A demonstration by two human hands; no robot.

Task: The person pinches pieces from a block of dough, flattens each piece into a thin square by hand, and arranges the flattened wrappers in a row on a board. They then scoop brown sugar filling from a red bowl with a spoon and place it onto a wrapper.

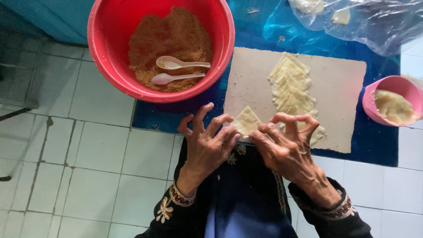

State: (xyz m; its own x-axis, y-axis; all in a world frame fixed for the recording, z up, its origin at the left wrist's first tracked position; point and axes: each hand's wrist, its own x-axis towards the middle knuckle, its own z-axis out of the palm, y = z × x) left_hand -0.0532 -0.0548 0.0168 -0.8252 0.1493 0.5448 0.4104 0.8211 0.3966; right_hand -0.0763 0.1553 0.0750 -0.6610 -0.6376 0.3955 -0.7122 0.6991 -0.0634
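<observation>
Both hands meet over the near edge of a pale board (343, 83) and share one small square of dough (246, 121). The left hand (207, 147) pinches the square's lower left side between thumb and fingertips, with the remaining fingers fanned upward. The right hand (286, 147) grips the lower right corner of the same piece, its fingers curled and bunched close together. The dough square is tilted like a diamond, held just above the board's near left corner, between the two hands.

Further along the board lies a row of overlapping dough squares (291, 88), running from the far edge down toward the right hand. The board rests on a blue plastic sheet (379, 145) spread over a white tiled floor (97, 154).

To the left of the board, on the sheet, stands a large red bowl (105, 44) holding a brown crumbly filling (176, 35). Two pale plastic spoons (176, 70) lie on the filling, one just above the other, handles pointing right. At the right edge of the view a small pink cup (374, 94) contains a pale yellowish paste (393, 105). At the top right, a clear plastic bag (379, 22) lies crumpled with a few pale scraps inside. Dark sleeves with embroidered cuffs (180, 198) cover both wrists.
</observation>
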